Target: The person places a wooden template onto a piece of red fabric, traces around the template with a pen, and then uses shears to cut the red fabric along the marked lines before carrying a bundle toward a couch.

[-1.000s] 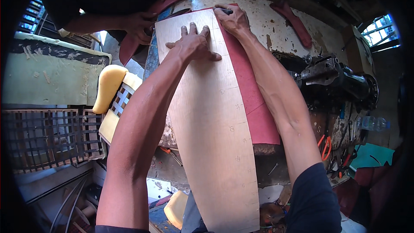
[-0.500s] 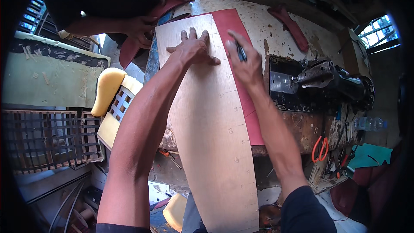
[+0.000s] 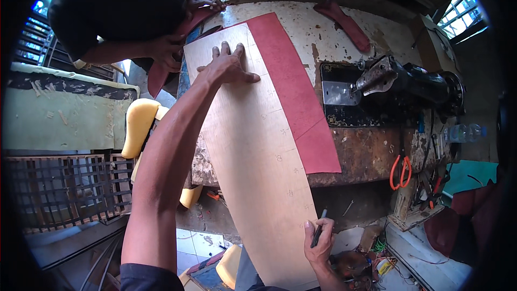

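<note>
One dark pen (image 3: 319, 230): closed within the right hand (image 3: 321, 241); I see its thumb at the board's lower right edge, but cannot tell whether it also pinches the wood.
Left hand (image 3: 227, 68): holding nothing, fingers spread flat on the board's far end.
Pale board (image 3: 250, 134): lying over the red sheet (image 3: 293, 91), its near end reaching past the bench (image 3: 353, 159) toward the wearer; handwritten marks run along its right edge.
Just changed: on my feed the right hand has dropped from beside the sheet to the board's near part, while the left has stayed planted. I judge that the board now has a hand at either end, and the sheet's right strip lies uncovered.
Right of the sheet: sewing machine (image 3: 390, 78), then orange-handled tool (image 3: 400, 172) at the bench front.
Far left: a co-worker's hands (image 3: 166, 53) on a dark red piece (image 3: 158, 79).
</note>
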A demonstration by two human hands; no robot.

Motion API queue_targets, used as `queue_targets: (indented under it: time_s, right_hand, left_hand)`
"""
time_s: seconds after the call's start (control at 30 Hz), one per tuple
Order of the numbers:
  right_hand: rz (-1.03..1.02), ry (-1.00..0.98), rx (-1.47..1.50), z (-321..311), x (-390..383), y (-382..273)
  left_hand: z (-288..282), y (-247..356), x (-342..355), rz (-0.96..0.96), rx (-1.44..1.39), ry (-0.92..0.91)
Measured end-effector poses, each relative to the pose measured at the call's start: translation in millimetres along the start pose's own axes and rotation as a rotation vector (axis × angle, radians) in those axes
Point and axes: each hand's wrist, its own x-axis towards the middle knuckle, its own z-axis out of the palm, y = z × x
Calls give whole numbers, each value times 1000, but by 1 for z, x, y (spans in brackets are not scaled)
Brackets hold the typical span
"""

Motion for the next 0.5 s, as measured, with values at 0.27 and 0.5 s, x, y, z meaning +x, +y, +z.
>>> queue_targets:
  time_s: [0.27, 0.5]
  right_hand:
    - [128, -6, 338, -5, -5, 19]
    - [133, -27, 375, -6, 4, 19]
  left_hand:
    - [-4, -15, 7, 75, -1, 17]
    - [-12, -14, 11, 92, 30, 42]
